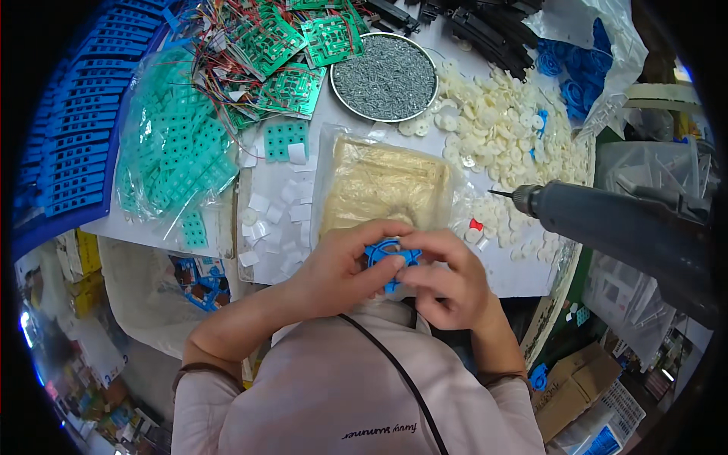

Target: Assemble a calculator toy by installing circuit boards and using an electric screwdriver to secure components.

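Observation:
Close to my body, at the near edge of the table, both hands hold one blue plastic part (391, 287) with a curved frame and short projecting arms. My left hand (350, 267) grips it from the left, its thumb pressed over the front. From the right, my right hand (449, 277) has its fingers curled against the same part. Fingers cover much of it, so its full shape is hidden. Just beyond my hands lies a flat yellowish block (387, 182) wrapped in clear plastic.
A power screwdriver (607, 227) juts in from the right. Behind are a round tray of screws (384, 120), cream plastic discs (493, 121), green circuit boards (292, 87) with wires and black parts (493, 38). Left are bagged green pads (178, 136) and blue racks (87, 114).

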{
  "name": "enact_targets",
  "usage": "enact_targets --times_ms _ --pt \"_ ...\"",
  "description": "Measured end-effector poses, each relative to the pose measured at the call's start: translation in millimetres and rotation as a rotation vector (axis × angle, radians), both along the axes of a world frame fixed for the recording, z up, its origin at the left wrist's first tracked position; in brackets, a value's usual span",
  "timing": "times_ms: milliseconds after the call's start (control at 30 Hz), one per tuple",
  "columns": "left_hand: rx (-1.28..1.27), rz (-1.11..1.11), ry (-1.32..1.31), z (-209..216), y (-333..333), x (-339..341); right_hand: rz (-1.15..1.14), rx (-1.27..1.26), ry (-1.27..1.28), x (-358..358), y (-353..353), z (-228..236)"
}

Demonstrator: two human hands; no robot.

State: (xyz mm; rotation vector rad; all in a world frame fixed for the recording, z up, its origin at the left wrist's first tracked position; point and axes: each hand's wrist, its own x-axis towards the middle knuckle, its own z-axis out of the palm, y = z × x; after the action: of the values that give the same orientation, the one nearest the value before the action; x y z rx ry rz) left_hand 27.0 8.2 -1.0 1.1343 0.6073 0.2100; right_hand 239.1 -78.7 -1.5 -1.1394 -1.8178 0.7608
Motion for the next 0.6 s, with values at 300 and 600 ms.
enact_targets --times_ms 300,600 --pt "0.452 0.143 0.167 2.8 -9.7 -1.5 -0.365 -0.15 -0.21 -10.9 12.1 2.0" --pt "1.27 -0.038 0.07 -21.3 3.7 -5.1 -0.33 -0.034 -0.586 -4.9 29.7 -9.8"
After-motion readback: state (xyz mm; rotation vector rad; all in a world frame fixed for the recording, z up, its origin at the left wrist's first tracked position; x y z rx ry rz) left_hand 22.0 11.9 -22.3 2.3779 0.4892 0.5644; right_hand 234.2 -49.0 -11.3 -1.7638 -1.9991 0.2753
